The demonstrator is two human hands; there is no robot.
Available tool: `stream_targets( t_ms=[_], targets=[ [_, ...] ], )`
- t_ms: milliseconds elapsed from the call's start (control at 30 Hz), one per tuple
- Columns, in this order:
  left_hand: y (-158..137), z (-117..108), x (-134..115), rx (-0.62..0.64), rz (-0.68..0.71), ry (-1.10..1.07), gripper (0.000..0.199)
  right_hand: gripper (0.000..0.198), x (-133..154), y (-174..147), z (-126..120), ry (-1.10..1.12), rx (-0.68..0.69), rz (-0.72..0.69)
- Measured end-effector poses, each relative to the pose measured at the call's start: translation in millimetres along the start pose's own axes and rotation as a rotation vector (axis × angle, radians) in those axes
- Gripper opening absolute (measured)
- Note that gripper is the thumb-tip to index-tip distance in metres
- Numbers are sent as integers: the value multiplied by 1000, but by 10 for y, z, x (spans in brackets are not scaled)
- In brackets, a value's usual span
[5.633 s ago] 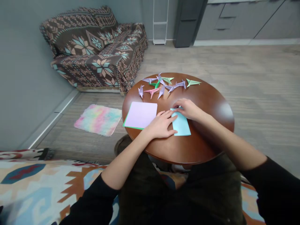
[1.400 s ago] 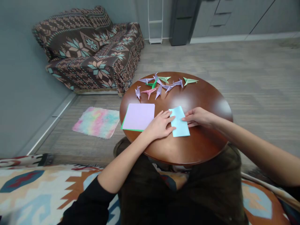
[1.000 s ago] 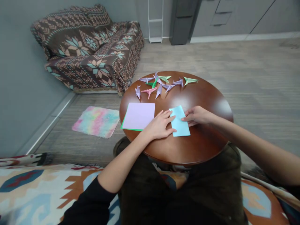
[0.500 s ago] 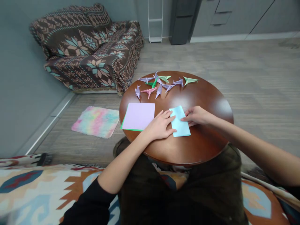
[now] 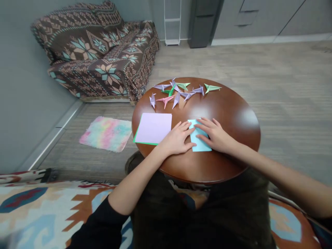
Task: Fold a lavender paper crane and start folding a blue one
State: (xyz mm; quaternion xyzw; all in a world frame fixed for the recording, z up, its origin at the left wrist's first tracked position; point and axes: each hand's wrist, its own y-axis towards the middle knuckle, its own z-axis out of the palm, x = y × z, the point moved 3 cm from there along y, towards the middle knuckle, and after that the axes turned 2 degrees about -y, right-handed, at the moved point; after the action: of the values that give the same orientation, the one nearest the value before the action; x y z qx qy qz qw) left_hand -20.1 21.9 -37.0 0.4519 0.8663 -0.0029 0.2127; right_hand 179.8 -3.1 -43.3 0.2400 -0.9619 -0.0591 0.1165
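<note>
A folded sheet of light blue paper [image 5: 201, 146] lies flat on the round brown table [image 5: 194, 169], taller than it is wide. My left hand [image 5: 177, 138] rests at its left edge, fingers spread, with the fingertips on the paper. From the right, my right hand [image 5: 216, 136] lies over the paper's upper and right part, fingers stretched out and apart. It covers much of the right edge. Left of my left hand is a stack of square paper [image 5: 154, 128], lilac on top with a green edge showing beneath.
Several folded paper birds stand along the table's far side, among them a pink one [image 5: 165, 100], a green one [image 5: 169, 91] and a pale green one [image 5: 212, 88]. A patterned sofa [image 5: 103, 65] and a fluffy pastel mat [image 5: 106, 134] are to the left.
My right hand has gone from pinching the blue paper's right edge to lying flat across it with fingers spread. My left hand has stayed in place.
</note>
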Motion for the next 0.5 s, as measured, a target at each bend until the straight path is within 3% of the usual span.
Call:
stream_targets(
  t_ms=[267,500],
  targets=[
    [-25,17,25,-81,28,-13,64,55,5,-66,85,-33,21,26],
    [-25,-68,44,-201,-124,72,48,53,29,-62,79,-75,0,22]
  ],
)
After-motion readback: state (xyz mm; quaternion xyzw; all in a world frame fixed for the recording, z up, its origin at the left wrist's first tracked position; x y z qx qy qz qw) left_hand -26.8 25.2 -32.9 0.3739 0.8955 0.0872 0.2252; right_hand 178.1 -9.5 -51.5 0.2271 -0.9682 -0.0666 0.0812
